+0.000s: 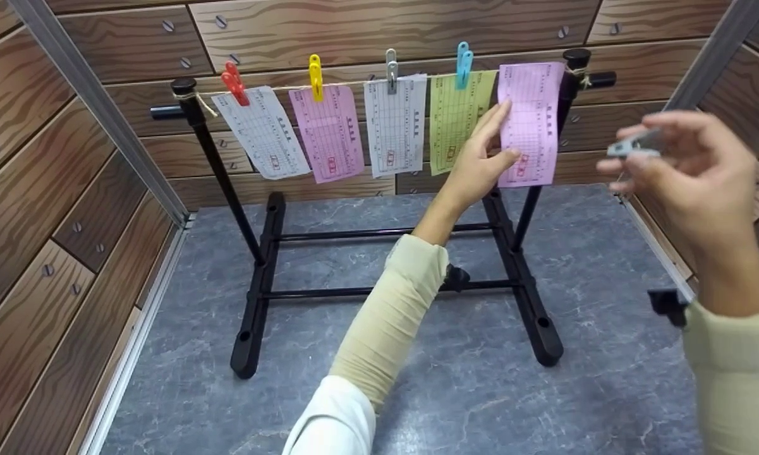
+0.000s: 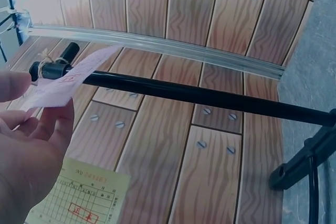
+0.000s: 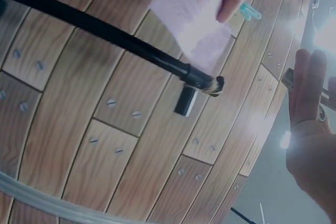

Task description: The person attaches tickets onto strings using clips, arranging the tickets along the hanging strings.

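My left hand (image 1: 474, 170) holds a pink printed slip (image 1: 534, 120) by its left side, thumb in front and fingers behind. The slip stands upright at the right end of the string (image 1: 347, 84), beside the right post, with no clip visible on it. In the left wrist view the same pink slip (image 2: 65, 85) curves out between thumb and fingers. To the right, my right hand (image 1: 711, 167), slightly blurred, pinches a grey clothespin (image 1: 625, 148) in the air, apart from the slip. Nearest the left hand hangs a yellow-green slip (image 1: 452, 120) under a blue clothespin (image 1: 463, 66).
Further left hang a white slip (image 1: 397, 133) with a grey clothespin (image 1: 392, 72), a pink slip (image 1: 328, 133) with a yellow one (image 1: 316, 76), and a tilted white slip (image 1: 262, 133) with a red one (image 1: 234, 83). A black stand (image 1: 227, 183) carries the string before wood-patterned walls.
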A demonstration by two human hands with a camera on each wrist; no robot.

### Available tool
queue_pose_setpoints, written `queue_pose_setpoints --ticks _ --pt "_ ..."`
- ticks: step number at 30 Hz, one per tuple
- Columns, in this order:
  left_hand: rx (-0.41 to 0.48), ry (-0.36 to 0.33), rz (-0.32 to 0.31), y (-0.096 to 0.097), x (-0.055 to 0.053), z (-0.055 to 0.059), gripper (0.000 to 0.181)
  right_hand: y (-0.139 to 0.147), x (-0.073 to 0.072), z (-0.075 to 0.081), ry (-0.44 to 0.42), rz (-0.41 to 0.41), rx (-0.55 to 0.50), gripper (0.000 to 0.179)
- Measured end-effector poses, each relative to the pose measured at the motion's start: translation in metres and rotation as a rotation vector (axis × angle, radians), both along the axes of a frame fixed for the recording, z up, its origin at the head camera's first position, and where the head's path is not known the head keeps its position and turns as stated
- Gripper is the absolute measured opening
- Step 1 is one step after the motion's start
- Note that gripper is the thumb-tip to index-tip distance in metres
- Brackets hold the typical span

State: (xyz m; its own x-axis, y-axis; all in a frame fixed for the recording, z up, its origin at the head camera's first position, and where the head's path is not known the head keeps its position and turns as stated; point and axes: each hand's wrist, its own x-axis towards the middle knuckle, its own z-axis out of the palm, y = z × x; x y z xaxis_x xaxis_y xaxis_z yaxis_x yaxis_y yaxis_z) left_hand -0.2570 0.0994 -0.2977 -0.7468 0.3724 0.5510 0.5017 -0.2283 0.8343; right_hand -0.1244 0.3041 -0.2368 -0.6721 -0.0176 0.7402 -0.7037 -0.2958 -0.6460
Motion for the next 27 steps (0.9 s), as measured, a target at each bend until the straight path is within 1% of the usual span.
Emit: queue_pose_setpoints --ticks 7,12,15,19,20,21,22,23,27 --pt "0.021 0.011 0.004 0.0 -0.001 -0.001 0.073 -0.014 -0.023 0.028 -0.006 -0.09 0.026 0.034" --pt "0.036 0.018 0.011 -0.001 -0.002 -0.002 0.072 -0.024 -0.042 0.044 0.027 -0.108 0.041 0.034" --pt "0.035 0.025 0.007 -0.001 -0.003 -0.002 0.072 -0.028 -0.052 0.052 0.039 -0.096 0.051 0.035" --pt "0.008 0.038 0.019 -0.001 -0.003 -0.002 0.073 -0.032 -0.067 0.062 0.009 -0.066 0.045 0.036" --pt "0.0 0.039 0.022 0.0 -0.003 -0.003 0.073 -0.034 -0.07 0.065 0.004 -0.083 0.057 0.035" --pt "-0.008 0.041 0.027 0.0 -0.003 -0.003 0.073 -0.035 -0.073 0.069 -0.024 -0.083 0.054 0.034" --pt "-0.02 0.043 0.035 0.0 -0.003 -0.003 0.073 -0.036 -0.075 0.072 -0.024 -0.103 0.077 0.032" --pt "-0.027 0.04 0.037 0.0 -0.003 -0.003 0.074 -0.037 -0.077 0.075 -0.041 -0.107 0.087 0.03" --pt "-0.055 0.008 0.036 0.001 -0.004 -0.005 0.077 -0.04 -0.083 0.085 -0.117 -0.127 0.157 0.027"
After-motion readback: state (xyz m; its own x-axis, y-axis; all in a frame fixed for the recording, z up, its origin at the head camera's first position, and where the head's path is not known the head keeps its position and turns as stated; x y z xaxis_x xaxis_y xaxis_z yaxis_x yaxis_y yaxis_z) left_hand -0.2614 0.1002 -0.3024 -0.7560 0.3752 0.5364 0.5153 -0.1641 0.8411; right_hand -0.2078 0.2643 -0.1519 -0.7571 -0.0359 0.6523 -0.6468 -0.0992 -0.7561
